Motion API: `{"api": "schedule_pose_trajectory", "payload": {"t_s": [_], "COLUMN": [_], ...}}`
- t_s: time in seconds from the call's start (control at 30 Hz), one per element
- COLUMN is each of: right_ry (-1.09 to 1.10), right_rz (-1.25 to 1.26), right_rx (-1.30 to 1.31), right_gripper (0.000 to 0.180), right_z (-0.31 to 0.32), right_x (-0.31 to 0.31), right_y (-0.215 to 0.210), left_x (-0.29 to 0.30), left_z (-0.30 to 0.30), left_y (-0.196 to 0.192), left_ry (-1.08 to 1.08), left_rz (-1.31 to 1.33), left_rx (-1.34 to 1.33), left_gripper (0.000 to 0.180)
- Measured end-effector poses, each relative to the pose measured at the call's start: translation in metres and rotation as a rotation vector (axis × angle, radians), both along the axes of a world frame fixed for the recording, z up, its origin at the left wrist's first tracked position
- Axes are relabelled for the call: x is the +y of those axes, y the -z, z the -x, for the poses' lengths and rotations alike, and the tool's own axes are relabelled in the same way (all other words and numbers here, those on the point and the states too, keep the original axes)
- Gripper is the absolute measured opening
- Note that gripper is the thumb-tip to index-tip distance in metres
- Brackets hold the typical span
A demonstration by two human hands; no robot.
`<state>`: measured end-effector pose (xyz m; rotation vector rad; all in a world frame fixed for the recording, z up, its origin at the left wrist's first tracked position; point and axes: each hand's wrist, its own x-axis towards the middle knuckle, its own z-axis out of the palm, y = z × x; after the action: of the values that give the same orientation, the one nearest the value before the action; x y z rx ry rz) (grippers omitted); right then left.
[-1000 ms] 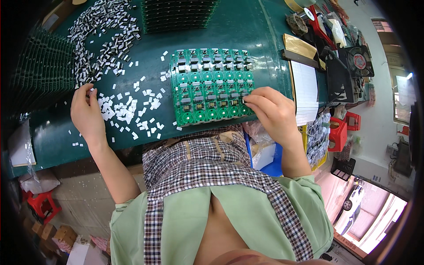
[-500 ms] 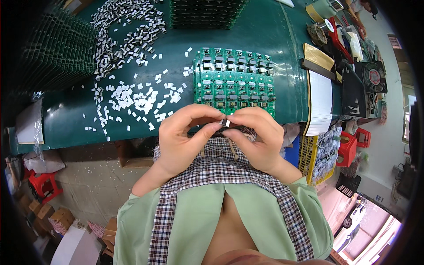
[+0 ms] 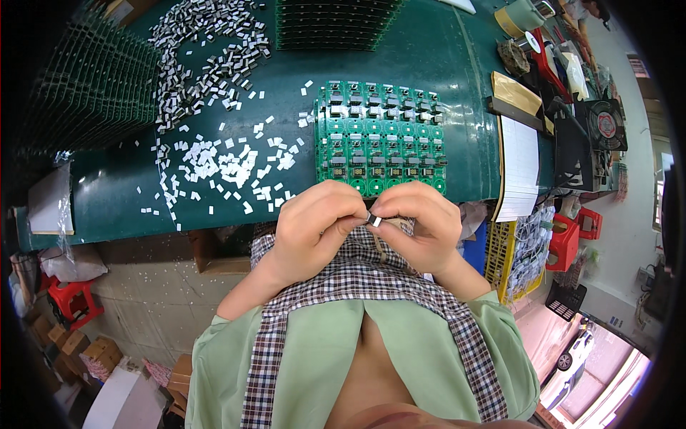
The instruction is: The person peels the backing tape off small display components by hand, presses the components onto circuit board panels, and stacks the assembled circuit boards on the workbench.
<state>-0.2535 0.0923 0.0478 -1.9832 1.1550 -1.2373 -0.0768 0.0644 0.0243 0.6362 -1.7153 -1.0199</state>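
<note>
Between my fingertips, just off the table's near edge, is a small black-and-white rectangular piece (image 3: 374, 220). My left hand (image 3: 314, 227) pinches it from the left with thumb and forefinger. My right hand (image 3: 423, 225) has its thumb and forefinger closed on the other side of the same piece. Just beyond my hands lies a panel of green circuit boards (image 3: 379, 129), carrying rows of small components and displays. Left of the panel, small white rectangular pieces (image 3: 236, 168) are scattered over the table. A heap of similar black-and-white pieces (image 3: 207, 53) lies farther back.
Tall stacks of green circuit boards stand at the left (image 3: 93, 86) and at the back (image 3: 336, 25) of the green table (image 3: 457, 86). To the right are white paper sheets (image 3: 518, 168), a small fan (image 3: 604, 125) and a yellow crate (image 3: 500, 250). Red stools (image 3: 564, 243) stand beyond.
Both hands have come slightly lower, toward my body, with the small piece still pinched between them. The piece has turned a little. The things on the table keep their arrangement.
</note>
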Motion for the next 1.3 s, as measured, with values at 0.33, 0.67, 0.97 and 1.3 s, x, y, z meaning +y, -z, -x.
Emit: {"api": "schedule_pose_trajectory", "payload": {"t_s": [0.33, 0.67, 0.97, 1.3], "right_ry": [-0.027, 0.171, 0.347, 0.231], "right_rz": [-0.016, 0.189, 0.026, 0.056], "right_rx": [0.009, 0.120, 0.484, 0.650], "right_gripper": [0.023, 0.021, 0.015, 0.013], "right_z": [0.006, 0.005, 0.082, 0.081], "right_x": [0.000, 0.017, 0.000, -0.002], "right_y": [0.000, 0.004, -0.005, -0.006], "left_x": [0.006, 0.005, -0.038, -0.032], "left_z": [0.006, 0.009, -0.026, -0.043], "left_y": [-0.002, -0.001, 0.019, 0.020], "left_ry": [-0.043, -0.107, -0.723, -0.673], "left_rz": [-0.130, 0.186, 0.319, 0.047], "left_rx": [0.007, -0.144, -0.740, -0.812], "left_gripper": [0.017, 0.016, 0.014, 0.032]}}
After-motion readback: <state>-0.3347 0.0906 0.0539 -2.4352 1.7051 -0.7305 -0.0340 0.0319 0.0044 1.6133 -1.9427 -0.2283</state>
